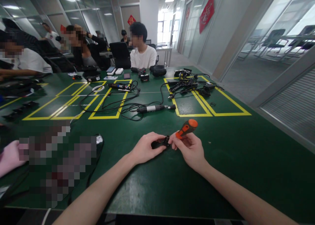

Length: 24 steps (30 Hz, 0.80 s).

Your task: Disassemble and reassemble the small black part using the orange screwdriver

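Observation:
My left hand [147,147] pinches a small black part [162,142] between thumb and fingers, low over the green table. Its exact kind cannot be made out. In my right hand [190,149] is a screwdriver [187,128] with an orange and dark grey handle, tilted so that the handle end points up and to the right. The fingers cover the screwdriver's shaft and tip, which lie close beside the black part. Both hands are nearly touching each other at the part.
Beyond my hands lies a corded electric screwdriver [154,109] with looping black cable. Tangled black cables and parts [184,84] lie on yellow-taped rectangles, and small screws [213,104] nearby. A person in white [143,56] sits across the green table [246,153]. Blurred items and a pink sleeve [10,157] are left.

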{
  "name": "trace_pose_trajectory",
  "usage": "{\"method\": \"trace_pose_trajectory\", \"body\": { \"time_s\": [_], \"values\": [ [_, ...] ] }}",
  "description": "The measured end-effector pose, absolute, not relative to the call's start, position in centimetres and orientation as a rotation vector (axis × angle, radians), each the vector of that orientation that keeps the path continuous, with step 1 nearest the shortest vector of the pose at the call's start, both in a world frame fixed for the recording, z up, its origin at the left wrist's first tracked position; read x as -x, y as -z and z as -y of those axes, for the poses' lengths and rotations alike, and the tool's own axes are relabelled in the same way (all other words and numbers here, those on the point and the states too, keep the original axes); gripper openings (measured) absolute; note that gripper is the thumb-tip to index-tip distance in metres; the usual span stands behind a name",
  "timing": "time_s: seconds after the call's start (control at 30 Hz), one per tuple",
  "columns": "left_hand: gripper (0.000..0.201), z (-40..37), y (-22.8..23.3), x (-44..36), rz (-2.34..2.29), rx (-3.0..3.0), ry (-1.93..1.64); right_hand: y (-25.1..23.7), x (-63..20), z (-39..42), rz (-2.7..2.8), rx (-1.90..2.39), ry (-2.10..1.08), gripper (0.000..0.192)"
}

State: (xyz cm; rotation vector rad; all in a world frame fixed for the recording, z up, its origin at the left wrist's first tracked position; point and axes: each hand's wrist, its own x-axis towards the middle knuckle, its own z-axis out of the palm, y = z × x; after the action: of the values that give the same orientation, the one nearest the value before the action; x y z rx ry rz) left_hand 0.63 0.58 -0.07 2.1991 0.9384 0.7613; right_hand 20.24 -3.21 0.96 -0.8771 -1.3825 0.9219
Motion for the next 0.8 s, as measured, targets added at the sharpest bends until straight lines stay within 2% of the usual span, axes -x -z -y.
{"method": "trace_pose_trajectory", "body": {
  "time_s": [0.3,0.47,0.8],
  "values": [
    [0.023,-0.58,0.17,-0.52,-0.979,-2.213,-0.766,-1.08,-20.27,2.90,1.416,0.838,-0.935,0.035],
    [0.024,-0.61,0.15,-0.57,-0.988,-2.211,-0.758,-0.97,-20.25,3.12,1.370,0.805,-0.962,0.028],
    [0.024,-0.59,0.09,-0.57,-1.000,-2.193,-0.749,-1.53,-20.41,3.13,1.461,0.859,-0.930,0.038]
  ]
}}
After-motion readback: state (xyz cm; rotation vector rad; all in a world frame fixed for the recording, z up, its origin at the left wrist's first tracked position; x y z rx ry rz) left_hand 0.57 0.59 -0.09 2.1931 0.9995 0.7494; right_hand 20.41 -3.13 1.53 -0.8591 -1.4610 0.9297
